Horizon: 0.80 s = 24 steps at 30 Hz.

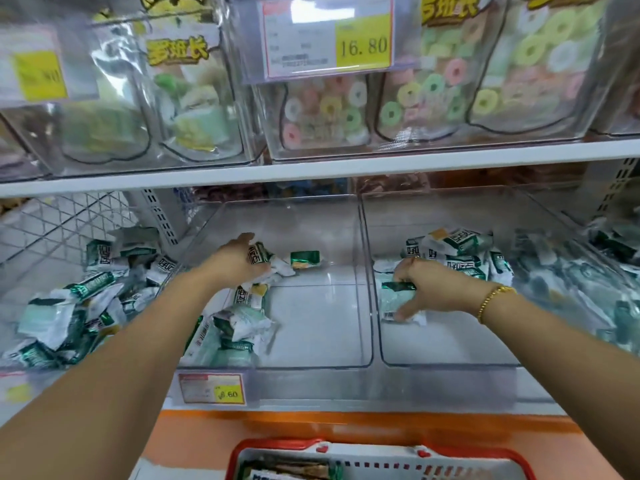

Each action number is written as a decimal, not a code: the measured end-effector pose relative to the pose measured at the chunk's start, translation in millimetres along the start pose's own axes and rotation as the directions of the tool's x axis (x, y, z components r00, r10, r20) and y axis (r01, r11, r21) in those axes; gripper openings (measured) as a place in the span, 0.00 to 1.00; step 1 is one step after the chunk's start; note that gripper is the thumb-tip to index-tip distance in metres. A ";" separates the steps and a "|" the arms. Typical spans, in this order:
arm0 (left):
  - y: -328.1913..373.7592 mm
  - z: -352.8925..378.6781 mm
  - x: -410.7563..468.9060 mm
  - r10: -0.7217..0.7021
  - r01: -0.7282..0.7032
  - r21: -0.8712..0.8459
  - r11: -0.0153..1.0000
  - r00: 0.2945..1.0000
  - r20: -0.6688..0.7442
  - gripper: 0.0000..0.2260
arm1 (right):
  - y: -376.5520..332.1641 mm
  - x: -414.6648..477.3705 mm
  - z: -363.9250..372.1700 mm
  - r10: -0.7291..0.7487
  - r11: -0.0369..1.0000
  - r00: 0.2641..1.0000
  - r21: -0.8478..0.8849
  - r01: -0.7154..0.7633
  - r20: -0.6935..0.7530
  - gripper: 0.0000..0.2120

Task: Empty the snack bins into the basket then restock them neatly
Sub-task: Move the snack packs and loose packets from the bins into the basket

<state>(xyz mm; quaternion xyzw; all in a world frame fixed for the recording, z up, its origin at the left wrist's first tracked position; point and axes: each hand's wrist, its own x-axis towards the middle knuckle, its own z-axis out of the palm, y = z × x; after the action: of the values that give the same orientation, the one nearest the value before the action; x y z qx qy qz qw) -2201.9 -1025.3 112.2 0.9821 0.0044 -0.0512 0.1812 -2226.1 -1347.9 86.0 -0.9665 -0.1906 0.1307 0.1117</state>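
At the bottom centre of the frame sits the red-rimmed basket (381,467) with a few dark packets showing inside it, in front of an orange shelf edge (346,427). Just above, a small price label (211,388) hangs on the front of the clear middle bin (318,334); its right side is bare, while loose snack packets (239,327) lie along its left side. The left hand (239,261) reaches into this bin at centre frame, fingers curled round a bunch of those packets. In the right bin (450,344), the right hand (429,289), a gold bracelet (491,299) on its wrist, grasps a green-and-white packet (394,296) between thumb and fingers near the bin's left wall, with more packets heaped just behind it. At the left of the frame the left bin (20,271) holds a jumbled pile of the same packets. Farther up, above a white shelf board (311,168), stand clear tubs of pastel ring sweets (346,109) and a yellow 16.80 tag (363,43)
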 end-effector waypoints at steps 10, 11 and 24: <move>7.0 -4.7 22.6 -0.005 0.053 -0.161 0.985 0.959 0.284 0.38 | 8.6 1.6 2.4 0.118 0.951 0.990 0.278 -0.134 0.074 0.34; 11.1 -4.7 24.1 0.015 0.010 -0.080 0.997 0.952 0.306 0.41 | 8.9 2.0 3.7 0.124 0.949 0.989 0.280 -0.141 0.078 0.37; 30.5 27.1 5.2 0.063 -0.185 0.307 0.934 0.928 0.366 0.42 | 0.6 -10.4 4.9 0.090 0.981 0.980 0.156 -0.118 0.176 0.46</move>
<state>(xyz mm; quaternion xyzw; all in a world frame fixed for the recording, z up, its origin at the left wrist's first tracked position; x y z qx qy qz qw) -2198.6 -1063.5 97.4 0.9718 -0.0997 -0.2135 0.0117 -2236.6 -1351.8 83.4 -0.9480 -0.1371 0.2330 0.1681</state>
